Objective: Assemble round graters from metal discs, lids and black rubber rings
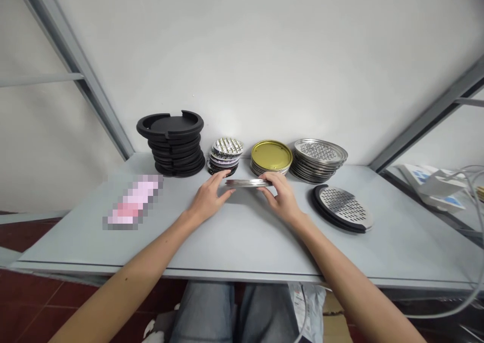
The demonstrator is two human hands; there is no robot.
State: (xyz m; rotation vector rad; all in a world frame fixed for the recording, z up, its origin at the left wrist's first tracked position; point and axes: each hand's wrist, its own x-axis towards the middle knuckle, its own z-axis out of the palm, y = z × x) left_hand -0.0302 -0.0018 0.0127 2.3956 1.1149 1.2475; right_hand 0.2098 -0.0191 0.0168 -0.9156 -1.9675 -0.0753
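Observation:
A thin round metal plate [247, 183], seen edge-on, is held level above the table between both hands. My right hand [282, 197] grips its right edge, fingers above and thumb below. At the plate's left edge, my left hand [207, 197] is curled with thumb and fingertips around the rim. Just behind are a stack of small grater discs [227, 149] and a stack of round lids with a gold-coloured top [271, 155]. The plate's flat faces are hidden from this angle.
Black ring-shaped holders [176, 149] are stacked at the back left, grater plates [320, 154] at the back right. A slotted metal disc in a black holder [342, 209] lies on the right. A blurred pink item [134, 199] lies left. White cables [474, 192] hang at the right.

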